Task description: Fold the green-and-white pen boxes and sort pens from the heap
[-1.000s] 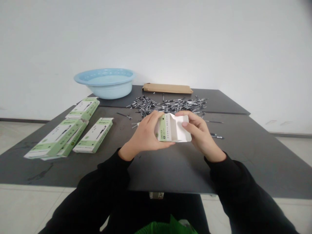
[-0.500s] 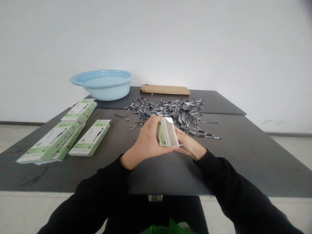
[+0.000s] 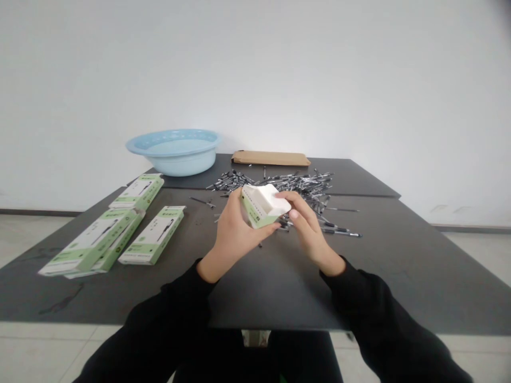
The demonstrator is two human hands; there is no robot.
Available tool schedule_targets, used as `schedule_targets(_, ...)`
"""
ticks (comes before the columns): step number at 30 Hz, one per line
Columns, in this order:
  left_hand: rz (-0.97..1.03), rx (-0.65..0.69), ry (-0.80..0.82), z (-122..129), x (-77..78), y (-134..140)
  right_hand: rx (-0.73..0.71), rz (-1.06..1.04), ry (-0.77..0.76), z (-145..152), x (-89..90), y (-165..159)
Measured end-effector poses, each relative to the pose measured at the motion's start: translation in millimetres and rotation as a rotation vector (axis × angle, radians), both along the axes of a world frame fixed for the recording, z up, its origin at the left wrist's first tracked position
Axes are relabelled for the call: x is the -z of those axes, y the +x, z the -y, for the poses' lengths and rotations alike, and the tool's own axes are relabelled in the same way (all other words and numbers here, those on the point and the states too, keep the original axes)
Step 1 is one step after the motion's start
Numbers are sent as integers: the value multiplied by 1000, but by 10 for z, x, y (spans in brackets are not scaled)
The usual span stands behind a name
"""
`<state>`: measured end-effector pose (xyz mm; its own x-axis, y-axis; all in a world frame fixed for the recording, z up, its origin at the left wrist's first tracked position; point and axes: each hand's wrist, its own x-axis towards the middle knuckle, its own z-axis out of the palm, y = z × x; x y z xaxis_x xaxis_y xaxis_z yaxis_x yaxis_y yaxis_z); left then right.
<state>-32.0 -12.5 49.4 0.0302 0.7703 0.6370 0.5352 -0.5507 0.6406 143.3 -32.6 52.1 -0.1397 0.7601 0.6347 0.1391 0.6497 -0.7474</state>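
Observation:
A green-and-white pen box (image 3: 252,210) is held up over the middle of the table, its end turned toward me with white flaps showing. My left hand (image 3: 235,239) is closed round its left side, with the thumb along the lower edge. At the box's right corner, the fingers and thumb of my right hand (image 3: 311,234) pinch a white end flap (image 3: 282,205). Behind both hands spreads a heap of black-and-clear pens (image 3: 307,186), partly hidden by the box. Whether anything is inside the box cannot be seen.
Several similar pen boxes lie at the left, one box (image 3: 154,234) apart from the stacked boxes (image 3: 90,239). A light blue basin (image 3: 179,165) stands at the back left of the dark table (image 3: 383,287). Beside it lies a flat brown cardboard piece (image 3: 271,158) near the wall.
The box has tilted, and its open end now shows white flaps folded over. My right hand has come from behind the box to its right front corner. The view has shifted slightly.

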Motion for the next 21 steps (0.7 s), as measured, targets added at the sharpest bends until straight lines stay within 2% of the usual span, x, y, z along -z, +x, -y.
schedule_targets(3, -21, -13, 1, -1, 0, 6, 39, 189, 117, 59, 3, -25)
schedule_targets(6, -41, -1, 38, 0, 5, 7, 101, 174, 46, 51, 76, -78)
schedule_targets(10, -86, -10, 107, 4, 25, 6, -19, 52, -151, -18, 159, -91)
schedule_targets(12, -100, -15, 125, 11, 38, 5, -93, 93, -151, -32, 171, -99)
schedule_targets(14, -90, 4, 123, 21, 43, 4, -107, 84, -114, -30, 170, -121)
schedule_targets(16, -67, 82, 122, 34, 35, -3, -67, 12, -98, -26, 160, -141)
schedule_targets(21, -3, 444, 101, 56, 2, -41, 50, -108, -59, -32, 110, -111)
